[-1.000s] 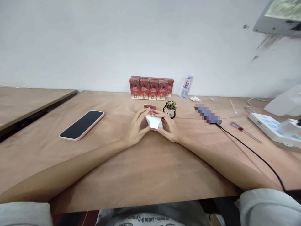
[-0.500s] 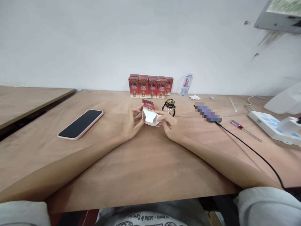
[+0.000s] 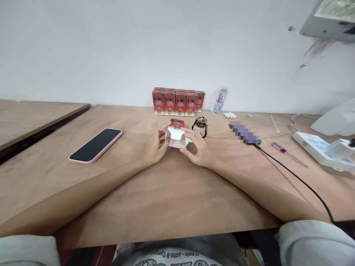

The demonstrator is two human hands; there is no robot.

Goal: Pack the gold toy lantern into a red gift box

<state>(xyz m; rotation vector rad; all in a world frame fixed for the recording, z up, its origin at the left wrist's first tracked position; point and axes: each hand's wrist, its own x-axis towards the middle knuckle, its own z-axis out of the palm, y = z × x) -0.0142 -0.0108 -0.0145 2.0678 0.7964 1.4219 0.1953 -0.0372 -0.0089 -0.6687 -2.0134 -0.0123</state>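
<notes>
A small red box (image 3: pixel 177 123) with white inner flaps points its opened end toward me at the middle of the table. My left hand (image 3: pixel 156 146) grips its left side between thumb and fingers. On the right, my right hand (image 3: pixel 198 148) has its fingertips on the upper flap and its thumb near the lower right edge. Just behind that hand stands a small black and gold lantern-like jar (image 3: pixel 199 126). Several red printed boxes (image 3: pixel 175 102) stand in rows against the wall.
A phone with a pink edge (image 3: pixel 95 145) lies at the left. Rightward are a clear bottle (image 3: pixel 220 100), crumpled white tissue (image 3: pixel 230 115), a phone on a black cable (image 3: pixel 244 133), a screwdriver (image 3: pixel 288 154) and a white power strip (image 3: pixel 323 149).
The held box has turned to face me more squarely, and its opening shows wider. My right thumb has moved down and away from the side flap, while its fingers have shifted left along the top.
</notes>
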